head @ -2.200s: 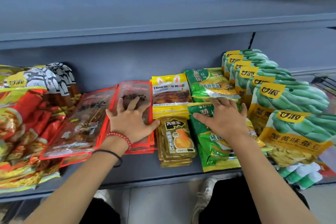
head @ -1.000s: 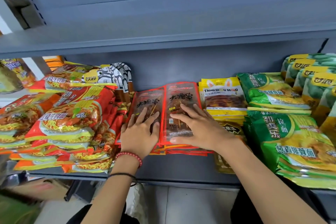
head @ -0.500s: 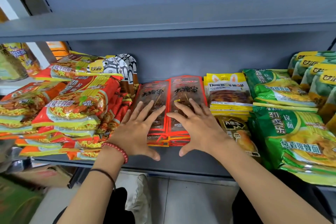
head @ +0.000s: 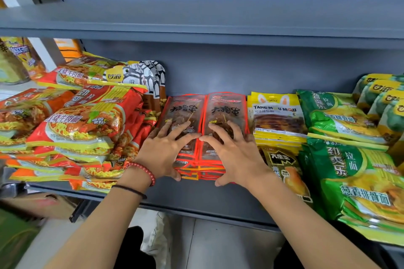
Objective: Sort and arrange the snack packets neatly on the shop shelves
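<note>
My left hand and right hand press flat, fingers spread, hiding the lower halves of the red packets midway along the grey shelf. The green packs are cut off at the right.

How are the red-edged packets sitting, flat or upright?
Flat. The red-edged packets lie face up in two side-by-side stacks on the shelf, layered edges showing in front; left hand and right hand rest on top.

Atop left skewer stack: left hand; atop right skewer stack: right hand. Left of left hand: noodle packs. Right of right hand: candy packs, then ramen packs.
</note>
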